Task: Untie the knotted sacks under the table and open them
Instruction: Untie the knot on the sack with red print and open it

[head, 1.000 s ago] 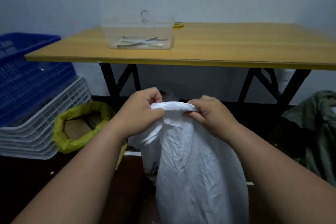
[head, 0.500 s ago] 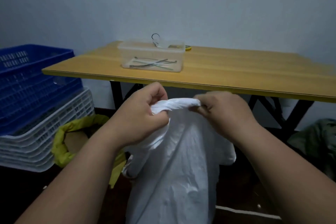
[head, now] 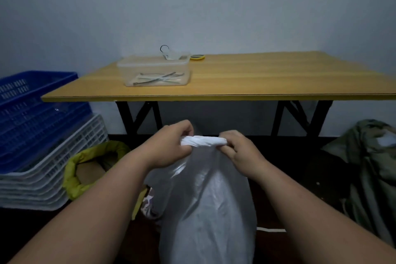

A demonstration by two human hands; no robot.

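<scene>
Low in the centre of the frame the left hand [head: 169, 146] has its fingers curled round one end of the twisted neck [head: 203, 141] of the white sack [head: 205, 210], and the right hand [head: 240, 152] pinches the other end, so the twist runs level and taut between them; this grip looks meant to hold the plastic stretched while the knot is worked loose, and the knot seems not yet undone. Below the hands the sack hangs or stands as a crumpled column down to the bottom edge, in front of the wooden table [head: 278, 83] rather than beneath it, probably for room and light. At lower left of the sack a yellow bag [head: 75, 178] sits with its mouth rolled open. Stacked crates [head: 32, 135] fill the left edge, a clear box [head: 154, 73] sits on the table top, and a green bundle [head: 370, 167] slumps at the right
</scene>
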